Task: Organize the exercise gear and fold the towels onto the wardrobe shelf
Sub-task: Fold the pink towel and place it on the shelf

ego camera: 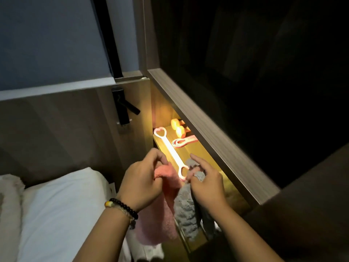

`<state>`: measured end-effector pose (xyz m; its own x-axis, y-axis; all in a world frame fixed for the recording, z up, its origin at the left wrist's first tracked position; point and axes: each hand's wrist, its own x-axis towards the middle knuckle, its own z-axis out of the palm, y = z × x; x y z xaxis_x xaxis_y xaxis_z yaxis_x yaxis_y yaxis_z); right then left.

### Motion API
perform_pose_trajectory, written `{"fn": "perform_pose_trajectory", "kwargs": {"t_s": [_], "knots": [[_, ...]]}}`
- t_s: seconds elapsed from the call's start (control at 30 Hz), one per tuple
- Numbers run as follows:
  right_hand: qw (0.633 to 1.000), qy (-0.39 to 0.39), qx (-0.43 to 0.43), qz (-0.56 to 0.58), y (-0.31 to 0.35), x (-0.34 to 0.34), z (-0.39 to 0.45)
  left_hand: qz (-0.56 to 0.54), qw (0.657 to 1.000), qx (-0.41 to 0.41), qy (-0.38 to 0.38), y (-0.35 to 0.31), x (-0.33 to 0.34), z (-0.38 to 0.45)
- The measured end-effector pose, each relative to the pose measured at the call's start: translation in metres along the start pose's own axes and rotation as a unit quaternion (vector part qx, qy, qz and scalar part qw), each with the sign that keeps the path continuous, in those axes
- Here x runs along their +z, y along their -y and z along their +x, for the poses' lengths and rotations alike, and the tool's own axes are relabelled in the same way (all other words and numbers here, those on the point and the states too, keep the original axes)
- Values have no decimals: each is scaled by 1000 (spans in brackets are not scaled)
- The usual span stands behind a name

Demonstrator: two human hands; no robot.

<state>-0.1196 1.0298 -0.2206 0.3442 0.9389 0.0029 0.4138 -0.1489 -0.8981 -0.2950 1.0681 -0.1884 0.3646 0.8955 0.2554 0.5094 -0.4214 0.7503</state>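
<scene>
You held the pink towel [166, 201] bunched in your left hand [140, 179], the fingers curled round its upper edge while the rest of the cloth hung down in front of the shelf, and your right hand [204, 183] gripped the grey towel [186, 210] with its lower fingers, the forefinger stretched out straight toward the shelf. Neither towel looked folded, and neither lay on the wardrobe shelf [190, 150]; both dangled past its front edge, so by my reading the towel part of the job had hardly begun. The exercise gear seemed further on. A pink pull band with heart-shaped handles [171, 149] lay lengthwise along the lit shelf, its near handle just beside your right fingers. Further back sat a flat pink resistance loop [184, 142], and behind that a pair of small dumbbells [178, 126] side by side against the back corner, glowing orange under the shelf light. How much of the shelf ran on beneath the overhanging wardrobe panel [207, 125] was hidden, so I could not tell what else it held. To your left lay a white pillow [60, 208] on the bed, and a black door handle [122, 108] stood on the wooden wall above it.
</scene>
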Motion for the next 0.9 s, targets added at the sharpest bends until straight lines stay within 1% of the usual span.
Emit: {"fn": "perform_pose_trajectory", "kwargs": {"t_s": [0.07,0.17,0.3,0.4,0.5,0.67,0.73,0.8,0.9], "knots": [[999,7,31,23,4,8,21,26,999,29,9,11,-7,20],[999,17,38,26,3,17,45,49,996,61,34,25,-12,48],[996,59,63,-10,4,29,86,6,989,114,96,44,-10,87],[993,70,90,-25,5,39,121,-8,991,95,95,55,-5,119],[994,62,85,-3,6,55,143,-15,992,90,91,67,-3,143],[994,78,57,53,6,76,167,-34,991,88,90,90,-6,180],[991,82,54,95,10,77,178,-39,991,96,79,98,-9,198],[986,102,53,119,14,76,189,-46,990,109,81,105,-12,217],[984,121,40,122,18,76,200,-34,983,146,110,116,-17,247]]}}
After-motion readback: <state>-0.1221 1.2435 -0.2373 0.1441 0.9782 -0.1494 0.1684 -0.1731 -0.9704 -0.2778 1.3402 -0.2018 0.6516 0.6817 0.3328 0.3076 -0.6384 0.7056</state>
